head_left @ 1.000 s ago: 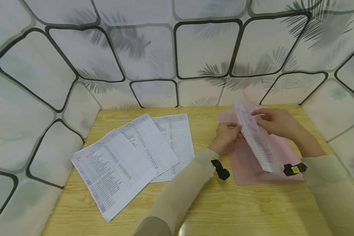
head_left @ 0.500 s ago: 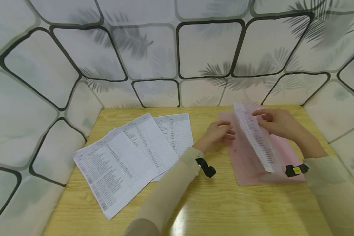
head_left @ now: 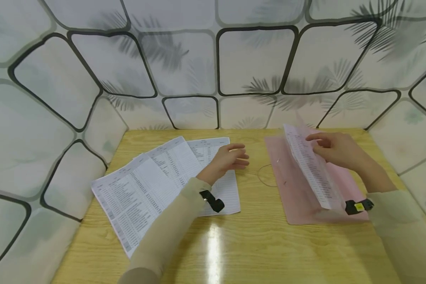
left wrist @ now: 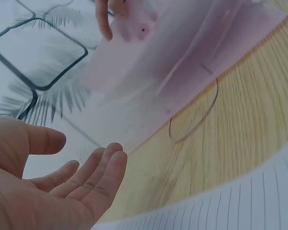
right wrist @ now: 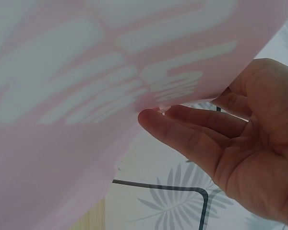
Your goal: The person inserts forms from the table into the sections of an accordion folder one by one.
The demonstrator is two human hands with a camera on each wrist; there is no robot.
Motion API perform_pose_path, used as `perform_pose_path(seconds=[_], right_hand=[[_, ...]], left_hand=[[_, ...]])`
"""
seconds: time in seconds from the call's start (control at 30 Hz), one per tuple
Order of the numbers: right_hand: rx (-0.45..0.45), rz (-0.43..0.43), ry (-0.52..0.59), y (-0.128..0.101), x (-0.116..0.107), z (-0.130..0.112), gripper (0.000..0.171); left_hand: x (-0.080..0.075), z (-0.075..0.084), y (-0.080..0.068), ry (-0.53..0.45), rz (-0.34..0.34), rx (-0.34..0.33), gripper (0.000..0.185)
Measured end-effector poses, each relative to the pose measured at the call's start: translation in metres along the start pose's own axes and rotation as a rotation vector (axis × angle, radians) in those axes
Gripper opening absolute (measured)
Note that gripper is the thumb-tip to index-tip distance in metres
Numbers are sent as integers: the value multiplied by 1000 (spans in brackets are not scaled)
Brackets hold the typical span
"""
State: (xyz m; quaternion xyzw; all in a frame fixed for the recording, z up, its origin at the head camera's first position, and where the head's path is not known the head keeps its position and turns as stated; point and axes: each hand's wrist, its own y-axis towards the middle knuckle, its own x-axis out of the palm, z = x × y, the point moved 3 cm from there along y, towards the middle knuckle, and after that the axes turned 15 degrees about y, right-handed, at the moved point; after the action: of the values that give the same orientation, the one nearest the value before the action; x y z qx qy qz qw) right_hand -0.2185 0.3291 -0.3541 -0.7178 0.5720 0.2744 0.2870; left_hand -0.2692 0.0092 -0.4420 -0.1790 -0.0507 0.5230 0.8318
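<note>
My right hand [head_left: 335,148] pinches the upper edge of a pink translucent plastic folder [head_left: 294,207], holding its cover lifted. In the right wrist view, thumb and fingers meet at the edge of the pink cover [right wrist: 62,148], which bears pale lettering. A printed sheet [head_left: 307,165] stands tilted within the raised folder. My left hand [head_left: 227,159] hovers over the rightmost of several printed sheets [head_left: 223,197], its fingers loosely extended and holding nothing. The left wrist view has that hand [left wrist: 81,187] palm up, apart from the folder.
Overlapping printed sheets [head_left: 135,205] fan across the left of the wooden table [head_left: 255,244]. A thin cord loop [head_left: 264,182] sticks out from the folder's left edge. Patterned walls [head_left: 255,59] close off the back and sides.
My left hand has let go of the folder's left side and moved left over the printed sheets, uncovering the cord loop. The right hand keeps its place at the folder.
</note>
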Motion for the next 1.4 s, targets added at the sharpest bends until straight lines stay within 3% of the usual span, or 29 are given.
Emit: perform_pose_path(seconds=[0.53,1.0,1.4], right_hand=[[-7,-6,-30,-2,-1,-1,42],[-21,-7,-28,-1,0,-3,42],[-27,13,-31,-3,1,0,40]], left_hand=[[-98,-24,-46,109,171,-63,53],[-192,-53,-118,100,307,-90,61],[-239,-87,-178,33,371,-105,71]])
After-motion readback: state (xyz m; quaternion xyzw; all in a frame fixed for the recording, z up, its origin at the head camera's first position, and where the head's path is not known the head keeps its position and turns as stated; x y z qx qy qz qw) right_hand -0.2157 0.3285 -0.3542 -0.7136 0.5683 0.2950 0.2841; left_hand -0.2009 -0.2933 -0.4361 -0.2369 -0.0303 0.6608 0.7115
